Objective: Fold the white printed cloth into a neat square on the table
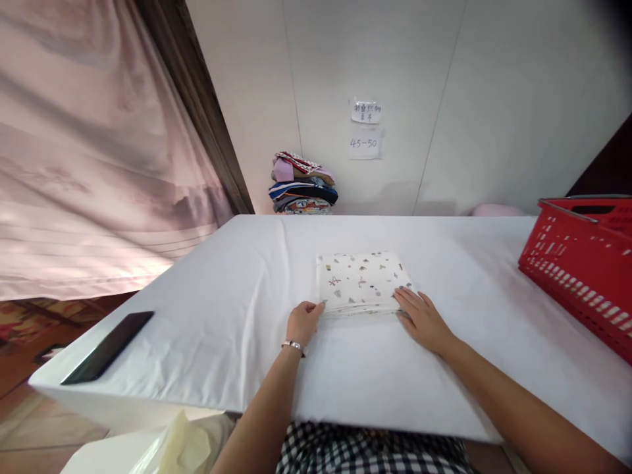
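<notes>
A white cloth with small printed motifs lies folded into a flat rectangle of several layers on the white-covered table. At its near left corner, my left hand has thumb and fingers closed on the edge; a bracelet circles that wrist. My right hand rests on the near right corner, fingers stretched out over the top layer and thumb by the front edge. The folded layers show along the near side, between both hands.
A red plastic basket stands at the right. A dark phone-like slab lies near the table's left edge. Behind the far edge is a pile of folded fabrics against the wall. A pink curtain hangs at the left.
</notes>
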